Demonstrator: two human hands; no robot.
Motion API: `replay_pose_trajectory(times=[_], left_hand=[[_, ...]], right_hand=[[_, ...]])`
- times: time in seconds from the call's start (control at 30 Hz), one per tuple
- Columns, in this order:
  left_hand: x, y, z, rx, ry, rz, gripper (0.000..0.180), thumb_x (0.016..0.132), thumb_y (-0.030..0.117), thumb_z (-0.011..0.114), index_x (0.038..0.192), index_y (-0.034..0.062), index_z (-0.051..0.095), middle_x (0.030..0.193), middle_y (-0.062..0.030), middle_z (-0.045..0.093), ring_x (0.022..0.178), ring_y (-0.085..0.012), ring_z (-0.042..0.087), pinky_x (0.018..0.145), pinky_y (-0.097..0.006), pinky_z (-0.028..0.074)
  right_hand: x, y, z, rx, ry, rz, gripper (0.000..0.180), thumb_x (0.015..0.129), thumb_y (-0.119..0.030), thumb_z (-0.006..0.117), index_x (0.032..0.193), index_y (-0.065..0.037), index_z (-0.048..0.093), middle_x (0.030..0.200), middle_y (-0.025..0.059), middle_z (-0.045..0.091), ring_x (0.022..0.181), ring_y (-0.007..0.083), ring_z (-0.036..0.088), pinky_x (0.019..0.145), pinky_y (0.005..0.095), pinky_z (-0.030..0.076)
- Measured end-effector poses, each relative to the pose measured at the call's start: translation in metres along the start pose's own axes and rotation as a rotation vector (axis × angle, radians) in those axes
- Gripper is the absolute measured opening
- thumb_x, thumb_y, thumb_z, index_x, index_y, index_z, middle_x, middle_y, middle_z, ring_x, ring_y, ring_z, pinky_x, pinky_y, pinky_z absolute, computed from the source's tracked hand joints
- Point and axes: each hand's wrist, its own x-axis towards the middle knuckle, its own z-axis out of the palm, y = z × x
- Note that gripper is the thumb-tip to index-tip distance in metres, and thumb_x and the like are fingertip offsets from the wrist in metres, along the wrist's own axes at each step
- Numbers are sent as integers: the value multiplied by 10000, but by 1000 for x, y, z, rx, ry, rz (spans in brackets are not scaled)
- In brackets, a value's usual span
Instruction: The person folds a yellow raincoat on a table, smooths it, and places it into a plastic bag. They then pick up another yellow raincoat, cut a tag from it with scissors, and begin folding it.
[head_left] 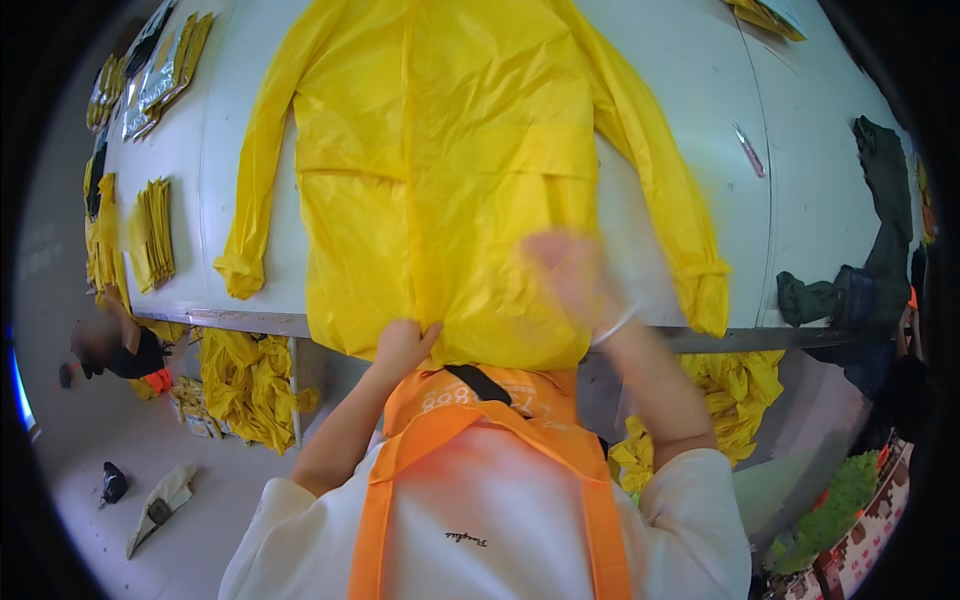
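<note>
A yellow raincoat (pixel 450 200) lies spread on the white table, front side up, its sleeves out to both sides and its hem hanging over the near edge. My left hand (pixel 402 347) is closed on the hem near the front seam, thumb lying on the cloth. Above the lower right part of the raincoat is my right hand (pixel 572 275), smeared by motion. Its fingers are too blurred to show their pose, and whether it touches the cloth does not show.
A pink cutter (pixel 748 150) lies right on the table (pixel 700 60). Dark green clothing (pixel 885 200) lies at the right edge. Folded yellow garments (pixel 152 235) and packaged ones (pixel 175 65) are at left. Yellow heaps (pixel 248 385) sit under the table. Another person (pixel 120 340) is at far left.
</note>
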Motion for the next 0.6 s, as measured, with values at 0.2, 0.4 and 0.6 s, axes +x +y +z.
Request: replay_pose_trajectory(times=[0.2,0.4,0.6], left_hand=[[-29,-16,28,-127,-67,11,553,840,507,531,642,2,643,589,-181,597,551,-364,584,529,-442,458],[-15,-41,-29,-644,88,-241,521,835,507,590,653,23,645,596,-78,618,540,-124,567,543,-279,458],[91,-47,-144,-1200,427,-396,639,748,581,657,898,-38,604,686,-108,617,606,-175,610,565,-267,494]], right_hand=[[103,214,-292,-1277,657,68,414,840,-156,593,1209,13,513,1182,232,540,1143,380,476,985,412,381],[106,181,-281,-1291,399,433,246,886,-190,540,1061,-23,585,1100,164,602,1008,336,577,857,412,463],[132,158,-238,-366,655,431,238,936,-221,453,1056,-60,580,846,78,607,690,174,627,500,306,463]])
